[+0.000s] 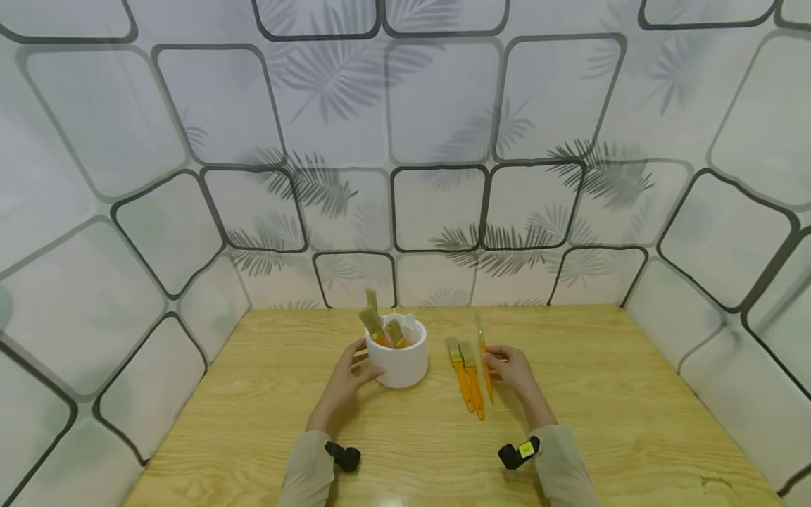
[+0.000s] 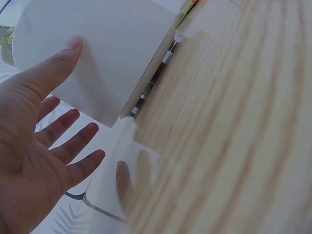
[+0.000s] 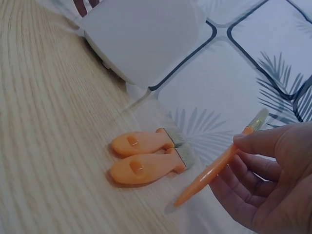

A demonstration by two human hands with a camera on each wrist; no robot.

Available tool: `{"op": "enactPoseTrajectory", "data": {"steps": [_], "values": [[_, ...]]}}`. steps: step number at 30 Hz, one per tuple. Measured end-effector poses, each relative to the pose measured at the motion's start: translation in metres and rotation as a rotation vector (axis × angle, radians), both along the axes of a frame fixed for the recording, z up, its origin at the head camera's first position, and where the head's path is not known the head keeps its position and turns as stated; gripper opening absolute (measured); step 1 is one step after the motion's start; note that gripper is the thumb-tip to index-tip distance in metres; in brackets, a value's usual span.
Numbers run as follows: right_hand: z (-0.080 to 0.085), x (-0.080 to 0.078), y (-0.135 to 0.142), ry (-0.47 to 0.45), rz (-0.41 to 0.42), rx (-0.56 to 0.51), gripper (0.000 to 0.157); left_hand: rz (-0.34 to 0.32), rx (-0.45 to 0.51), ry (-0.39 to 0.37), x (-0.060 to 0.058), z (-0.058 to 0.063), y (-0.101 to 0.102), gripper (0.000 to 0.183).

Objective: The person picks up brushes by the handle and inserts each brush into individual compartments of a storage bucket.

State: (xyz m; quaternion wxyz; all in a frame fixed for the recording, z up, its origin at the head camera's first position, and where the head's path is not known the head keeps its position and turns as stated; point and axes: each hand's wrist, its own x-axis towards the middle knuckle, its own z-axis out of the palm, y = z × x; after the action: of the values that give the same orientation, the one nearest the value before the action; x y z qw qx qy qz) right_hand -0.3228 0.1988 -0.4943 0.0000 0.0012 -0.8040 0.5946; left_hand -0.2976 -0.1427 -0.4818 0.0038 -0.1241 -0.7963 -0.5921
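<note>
In the head view, a white round container (image 1: 399, 366) stands on the table with several paintbrushes (image 1: 371, 322) in it, bristles up. My left hand (image 1: 345, 380) is at its left side, the thumb (image 2: 63, 61) resting against the wall and the other fingers spread loosely. My right hand (image 1: 512, 366) pinches an orange-handled paintbrush (image 3: 209, 173) between thumb and fingers. That brush is turned edge-on, bristles pointing away from me. Just left of it lie two flat orange paintbrushes (image 1: 460, 377) side by side, bristles toward the back; the right wrist view shows holes in their handles.
The light wooden table (image 1: 253, 422) ends at the back against a pale wall covering (image 1: 437, 204) with dark rounded squares and leaf prints. Similar panels close off both sides. A small black camera (image 1: 342, 456) sits at the left wrist, another (image 1: 518, 453) at the right.
</note>
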Motion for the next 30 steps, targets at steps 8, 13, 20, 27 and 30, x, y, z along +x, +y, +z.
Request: {"op": "enactPoseTrajectory", "data": {"steps": [8,13,20,27,30], "values": [[0.009,0.002,0.0,0.017,-0.012,-0.052,0.033,-0.004,-0.005,-0.003,0.0,0.001,0.0,0.074],[0.009,-0.001,-0.002,0.011,-0.002,-0.066,0.035,-0.008,-0.006,-0.009,0.0,0.0,0.001,0.075],[0.016,-0.003,-0.006,0.05,-0.006,-0.088,0.034,-0.008,0.0,-0.021,0.0,-0.002,0.002,0.077],[0.023,-0.004,-0.011,0.076,-0.014,-0.102,0.034,-0.003,0.007,-0.023,-0.001,-0.003,0.004,0.078],[0.024,-0.005,-0.013,0.079,-0.013,-0.102,0.034,-0.004,0.01,-0.022,-0.001,-0.003,0.004,0.078]]}}
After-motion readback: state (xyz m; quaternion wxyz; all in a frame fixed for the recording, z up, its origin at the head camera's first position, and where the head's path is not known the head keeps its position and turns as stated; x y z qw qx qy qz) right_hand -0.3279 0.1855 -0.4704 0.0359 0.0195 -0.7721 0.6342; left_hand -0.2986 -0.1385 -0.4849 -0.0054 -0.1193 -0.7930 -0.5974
